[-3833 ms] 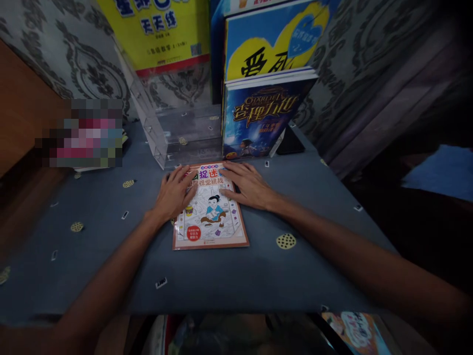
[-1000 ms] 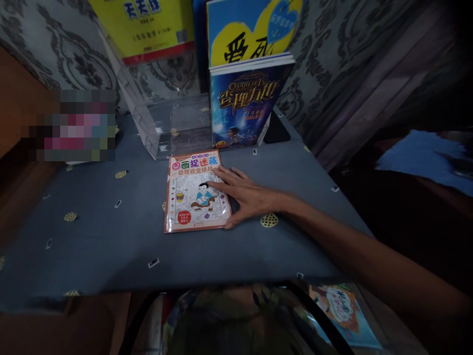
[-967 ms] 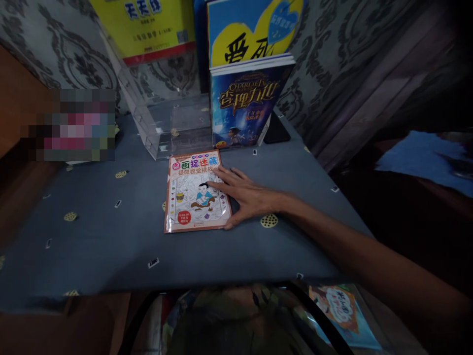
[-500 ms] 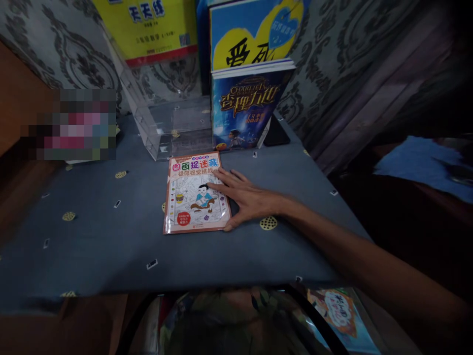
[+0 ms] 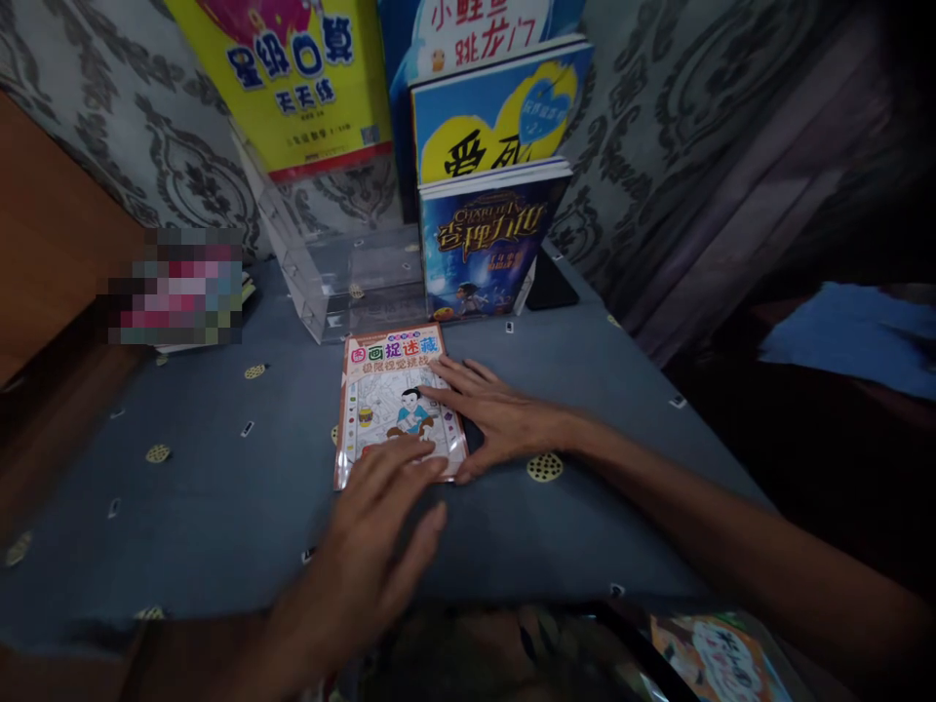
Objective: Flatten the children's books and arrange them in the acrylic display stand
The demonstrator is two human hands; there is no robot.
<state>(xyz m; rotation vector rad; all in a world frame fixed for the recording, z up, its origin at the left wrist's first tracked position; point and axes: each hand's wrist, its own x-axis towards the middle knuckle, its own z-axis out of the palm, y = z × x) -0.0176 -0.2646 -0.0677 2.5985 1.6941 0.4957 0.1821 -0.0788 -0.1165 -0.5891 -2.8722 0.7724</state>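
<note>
A thin book (image 5: 384, 409) with a white and orange-brown cover and a cartoon figure lies flat on the grey-blue tablecloth (image 5: 241, 517). My right hand (image 5: 504, 414) is open, its fingertips resting on the book's right edge and its thumb by the lower right corner. Over the book's lower edge reaches my left hand (image 5: 380, 536), slightly blurred, with fingers spread and nothing in them. It covers part of the cover's bottom; whether it touches the book I cannot tell.
Behind the book stands a clear acrylic rack (image 5: 311, 302) holding a yellow workbook (image 5: 307, 107) and, to the right, a dark blue book (image 5: 483, 253) before other books. A black flat object (image 5: 552, 285) lies beside it. Pixelated items (image 5: 182, 292) sit at left; another book (image 5: 721, 658) is below the table edge.
My left hand has come into view from below and reached over the book's lower part. My right hand stays at the book's right edge. The view has tilted up a little.
</note>
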